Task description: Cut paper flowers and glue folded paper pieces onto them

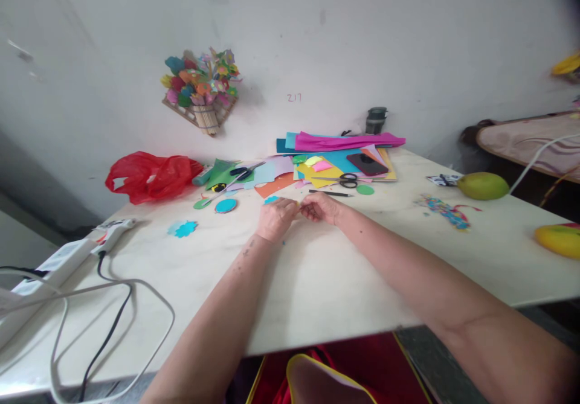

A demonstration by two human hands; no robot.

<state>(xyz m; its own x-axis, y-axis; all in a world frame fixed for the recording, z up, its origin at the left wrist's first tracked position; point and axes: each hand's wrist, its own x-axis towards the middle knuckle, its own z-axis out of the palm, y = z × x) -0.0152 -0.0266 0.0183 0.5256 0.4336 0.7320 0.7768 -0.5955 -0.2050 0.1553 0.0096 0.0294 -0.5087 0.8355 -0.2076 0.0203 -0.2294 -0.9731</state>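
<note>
Both hands meet above the middle of the pale table. My left hand (277, 218) is closed, back up, with a bit of blue paper (272, 199) showing at its far edge. My right hand (321, 208) has its fingers curled and its fingertips close to the left ones. Something tiny and yellowish shows between the fingertips; what it is, I cannot make out. Just beyond the right hand lies a black pen (330, 193), with black-handled scissors (348, 180) behind it. Blue scalloped paper (185, 229) and a round blue piece (226, 205) lie to the left.
Coloured sheets (326, 174) and a dark phone (367, 164) lie at the back. A red plastic bag (154, 177) is at the back left, a power strip (67, 262) with loose cables at the left. A green-yellow fruit (483, 185) and colourful scraps (446, 211) lie on the right.
</note>
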